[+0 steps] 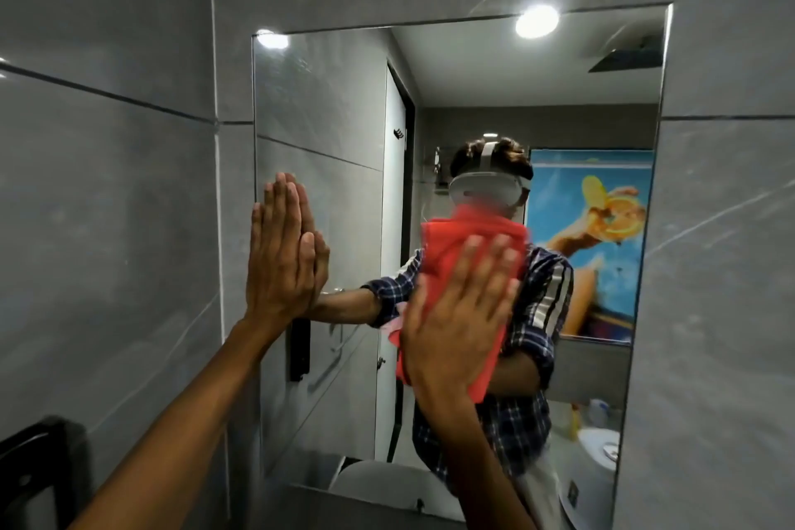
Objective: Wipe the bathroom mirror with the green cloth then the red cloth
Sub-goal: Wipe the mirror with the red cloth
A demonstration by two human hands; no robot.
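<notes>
We are bracing our left hand (279,258), fingers straight and together, flat on the mirror's (335,108) left edge, while our right hand (460,323), fingers spread wide, is pressing the red cloth (451,241) against the glass near its middle.

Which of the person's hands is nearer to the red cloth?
Right. The right hand lies flat on the red cloth, pressing it against the mirror. The left hand rests bare at the mirror's left edge, apart from the cloth.
</notes>
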